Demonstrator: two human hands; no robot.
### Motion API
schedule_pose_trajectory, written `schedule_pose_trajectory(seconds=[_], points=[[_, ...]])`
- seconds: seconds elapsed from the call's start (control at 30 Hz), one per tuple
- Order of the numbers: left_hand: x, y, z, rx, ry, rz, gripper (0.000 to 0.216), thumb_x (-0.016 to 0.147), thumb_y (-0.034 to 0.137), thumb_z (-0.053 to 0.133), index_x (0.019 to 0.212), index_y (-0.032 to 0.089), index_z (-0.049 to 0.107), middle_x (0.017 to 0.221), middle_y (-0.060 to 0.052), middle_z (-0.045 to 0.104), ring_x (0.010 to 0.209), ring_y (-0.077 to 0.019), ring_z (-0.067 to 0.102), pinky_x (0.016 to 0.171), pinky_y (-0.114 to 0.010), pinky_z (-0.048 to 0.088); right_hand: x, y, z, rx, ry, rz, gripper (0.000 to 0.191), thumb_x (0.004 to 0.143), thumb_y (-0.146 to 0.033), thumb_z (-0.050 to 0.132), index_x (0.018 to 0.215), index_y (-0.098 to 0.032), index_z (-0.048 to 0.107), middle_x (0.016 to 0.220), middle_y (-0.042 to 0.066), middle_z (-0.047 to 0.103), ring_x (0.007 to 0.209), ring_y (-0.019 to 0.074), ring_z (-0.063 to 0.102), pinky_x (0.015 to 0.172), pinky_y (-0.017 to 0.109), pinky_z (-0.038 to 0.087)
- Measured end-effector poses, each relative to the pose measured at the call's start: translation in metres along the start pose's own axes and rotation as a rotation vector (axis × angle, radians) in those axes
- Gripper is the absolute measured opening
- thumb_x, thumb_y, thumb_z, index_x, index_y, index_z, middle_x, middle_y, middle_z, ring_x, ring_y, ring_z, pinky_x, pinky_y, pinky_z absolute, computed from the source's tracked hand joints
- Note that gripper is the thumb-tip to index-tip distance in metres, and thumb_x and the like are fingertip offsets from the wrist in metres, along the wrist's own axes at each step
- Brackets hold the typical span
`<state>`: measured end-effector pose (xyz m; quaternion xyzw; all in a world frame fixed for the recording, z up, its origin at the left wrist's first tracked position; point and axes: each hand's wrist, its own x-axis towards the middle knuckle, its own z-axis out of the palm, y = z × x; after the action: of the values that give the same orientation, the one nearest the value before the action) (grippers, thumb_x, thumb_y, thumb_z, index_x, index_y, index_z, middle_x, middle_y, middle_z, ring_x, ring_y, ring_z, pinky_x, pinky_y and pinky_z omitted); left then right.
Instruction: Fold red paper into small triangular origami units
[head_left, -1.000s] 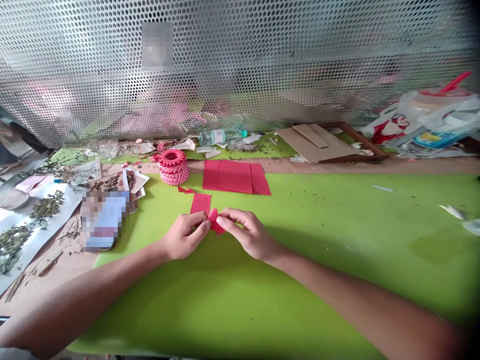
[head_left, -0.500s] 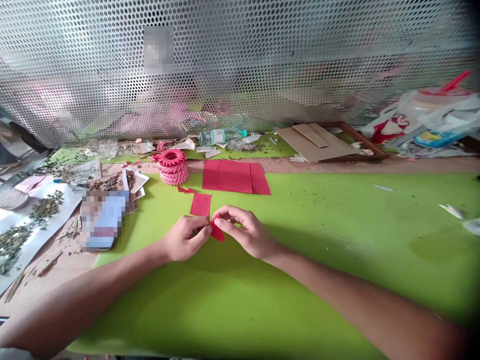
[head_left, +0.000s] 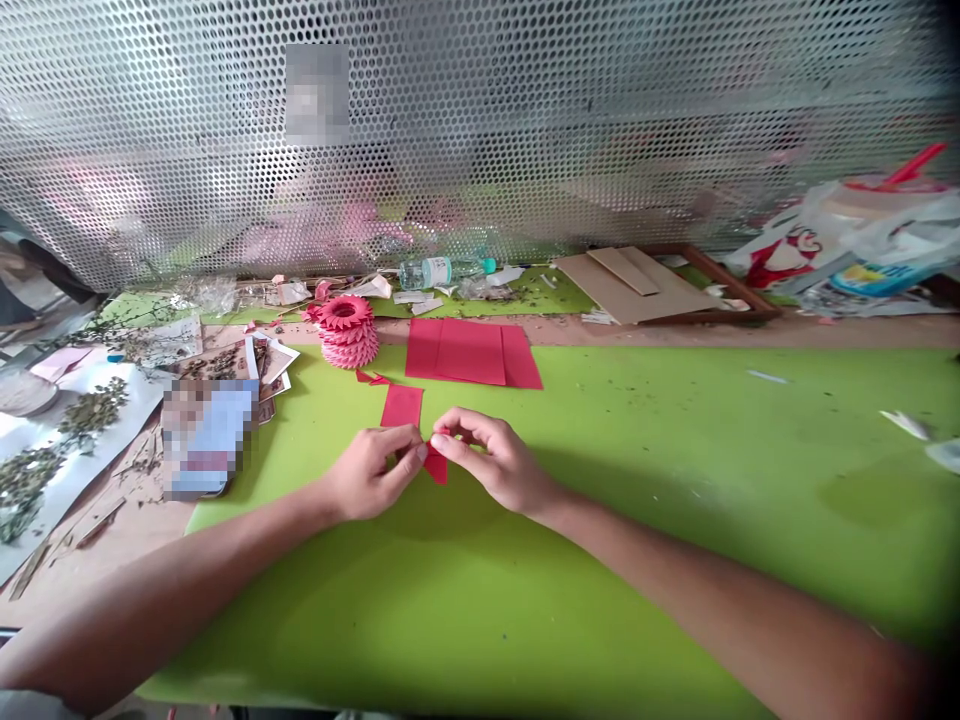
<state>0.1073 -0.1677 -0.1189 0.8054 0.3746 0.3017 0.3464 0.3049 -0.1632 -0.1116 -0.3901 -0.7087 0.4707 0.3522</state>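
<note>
Between my two hands is a small piece of red paper (head_left: 437, 468), partly folded, its lower end hanging free. My left hand (head_left: 380, 470) pinches its left side between thumb and fingers. Thumb and fingertips of my right hand (head_left: 491, 458) are closed on its upper right edge. Just beyond my left hand lies a red paper rectangle (head_left: 402, 406) on the green mat. Small red folded pieces (head_left: 373, 378) rest past it. Farther back stands a round stack of pink and red folded-paper rings (head_left: 349, 335), beside larger red sheets (head_left: 472, 353).
A phone (head_left: 214, 440), blurred out, lies at the left near dried plant bits (head_left: 94, 415). Along the back are a plastic bottle (head_left: 442, 272), brown cardboard (head_left: 634, 285) and a bagged cup (head_left: 870, 240). Behind them rises a perforated metal panel (head_left: 480, 120).
Both hands stay nearly in place, with slight finger shifts. The red paper between them has turned a little, its lower end now hanging straighter.
</note>
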Motion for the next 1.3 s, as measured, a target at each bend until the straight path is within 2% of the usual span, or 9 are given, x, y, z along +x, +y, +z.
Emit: schedule_pose_trajectory(seconds=[0.1, 0.2, 0.37, 0.53, 0.77, 1.1, 1.2, 1.3], points=[[0.001, 0.0, -0.001, -0.018, -0.033, 0.009, 0.03, 0.096, 0.027, 0.042, 0.069, 0.017, 0.047, 0.059, 0.004, 0.044, 0.053, -0.0084, 0.038, 0.054, -0.021, 0.033, 0.001, 0.001, 0.001, 0.023, -0.039, 0.024, 0.029, 0.089, -0.046, 0.061, 0.087, -0.017, 0.064, 0.072, 0.0, 0.059, 0.064, 0.0136, 0.052, 0.06, 0.026, 0.042], [0.002, 0.001, -0.001, -0.026, -0.071, 0.017, 0.03, 0.096, 0.026, 0.042, 0.069, 0.017, 0.05, 0.059, 0.004, 0.043, 0.053, -0.0088, 0.038, 0.054, -0.021, 0.033, 0.001, 0.0, 0.002, 0.01, -0.026, 0.011, 0.03, 0.089, -0.046, 0.061, 0.083, -0.017, 0.064, 0.073, 0.002, 0.061, 0.066, 0.0144, 0.053, 0.061, 0.027, 0.044], [0.002, 0.001, -0.001, -0.042, -0.053, -0.004, 0.03, 0.095, 0.029, 0.043, 0.07, 0.016, 0.054, 0.061, 0.002, 0.049, 0.055, -0.0094, 0.042, 0.055, -0.022, 0.035, 0.0, -0.003, 0.001, 0.006, -0.023, 0.006, 0.028, 0.09, -0.043, 0.061, 0.077, -0.018, 0.062, 0.072, 0.002, 0.061, 0.068, 0.0156, 0.055, 0.065, 0.028, 0.046], [0.001, 0.001, 0.0, -0.04, -0.014, -0.013, 0.027, 0.094, 0.029, 0.045, 0.071, 0.016, 0.054, 0.064, 0.001, 0.056, 0.056, -0.0095, 0.046, 0.056, -0.022, 0.037, 0.0, -0.003, -0.001, 0.036, -0.024, 0.014, 0.031, 0.089, -0.045, 0.062, 0.073, -0.018, 0.059, 0.068, 0.0, 0.058, 0.064, 0.0142, 0.051, 0.061, 0.027, 0.042], [0.001, 0.001, -0.001, -0.04, -0.028, 0.009, 0.028, 0.095, 0.028, 0.045, 0.074, 0.015, 0.058, 0.066, 0.0, 0.059, 0.057, -0.0097, 0.048, 0.057, -0.021, 0.038, 0.0, -0.003, -0.005, 0.114, -0.071, 0.066, 0.037, 0.087, -0.049, 0.063, 0.068, -0.018, 0.056, 0.06, -0.004, 0.045, 0.054, 0.0106, 0.036, 0.052, 0.026, 0.029], [-0.001, 0.002, -0.002, 0.007, -0.043, 0.047, 0.027, 0.095, 0.023, 0.045, 0.071, 0.016, 0.056, 0.062, 0.002, 0.053, 0.056, -0.0093, 0.045, 0.057, -0.021, 0.037, -0.001, -0.003, -0.007, -0.006, -0.087, -0.013, 0.034, 0.091, -0.045, 0.059, 0.07, -0.019, 0.055, 0.063, -0.003, 0.049, 0.058, 0.0121, 0.042, 0.057, 0.027, 0.034], [0.0, 0.001, -0.001, -0.001, -0.019, 0.03, 0.028, 0.096, 0.026, 0.046, 0.074, 0.015, 0.059, 0.065, 0.001, 0.057, 0.057, -0.0096, 0.048, 0.057, -0.021, 0.038, -0.001, -0.003, -0.008, -0.007, -0.067, -0.01, 0.036, 0.092, -0.045, 0.057, 0.068, -0.019, 0.053, 0.062, -0.003, 0.047, 0.058, 0.0118, 0.042, 0.057, 0.027, 0.034], [0.002, 0.0, -0.003, -0.019, 0.066, 0.057, 0.025, 0.097, 0.027, 0.049, 0.08, 0.015, 0.062, 0.07, -0.001, 0.064, 0.061, -0.0102, 0.055, 0.06, -0.021, 0.041, -0.001, -0.002, -0.008, 0.015, -0.036, -0.013, 0.038, 0.093, -0.048, 0.055, 0.067, -0.019, 0.052, 0.06, -0.004, 0.045, 0.055, 0.0111, 0.039, 0.054, 0.026, 0.033]])
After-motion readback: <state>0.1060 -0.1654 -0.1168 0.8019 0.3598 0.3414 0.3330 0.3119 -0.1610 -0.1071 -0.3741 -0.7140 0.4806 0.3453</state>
